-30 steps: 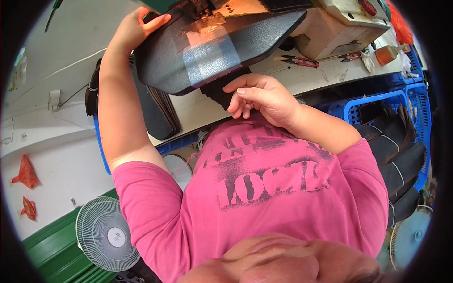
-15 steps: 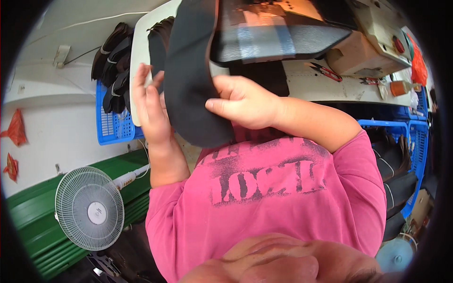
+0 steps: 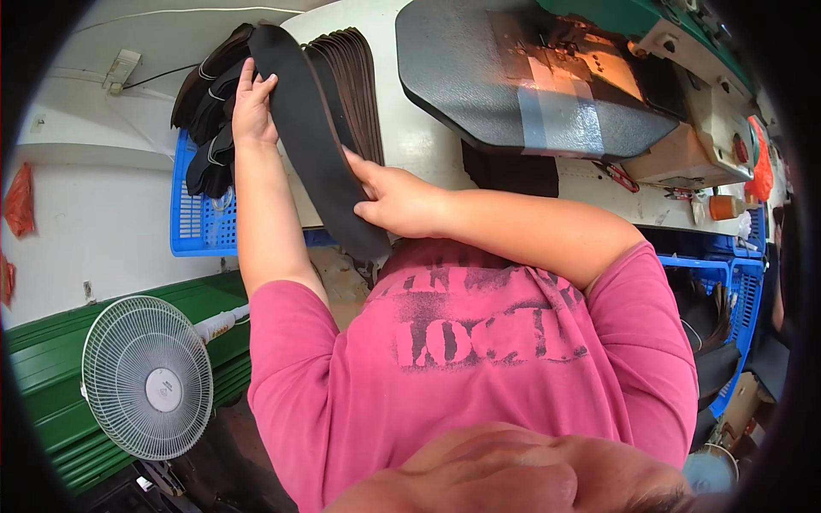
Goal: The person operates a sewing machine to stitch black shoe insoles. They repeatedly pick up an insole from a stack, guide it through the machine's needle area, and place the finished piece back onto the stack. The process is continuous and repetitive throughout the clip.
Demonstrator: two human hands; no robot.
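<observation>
Surroundings: white table (image 3: pixel 412 124) bears a fanned stack of dark brown and black flat pieces (image 3: pixel 365 81) and, to its right, a black textured angular plate with clear tape (image 3: pixel 479 90). A dark flat sheet (image 3: pixel 513 175) shows below the plate; red-handled metal snips (image 3: pixel 617 177) lie near its right end. At left, a blue perforated plastic basket (image 3: pixel 192 238) carries black tied bundles (image 3: pixel 209 167); a white round caged fan (image 3: pixel 150 376) stands lower left.

Obscured: the stack's left part is covered by the held piece. The green machine head (image 3: pixel 629 26) is cut off at the top. Fingers behind the piece are partly hidden.

Grip: long black round-ended flat panel (image 3: pixel 308 132) slants between both hands, in front of the stack. Right grip (image 3: pixel 406 201) pinches its lower right edge, thumb on the face. Left grip (image 3: pixel 254 111) meets the upper left edge; cannot tell whether it clasps.
</observation>
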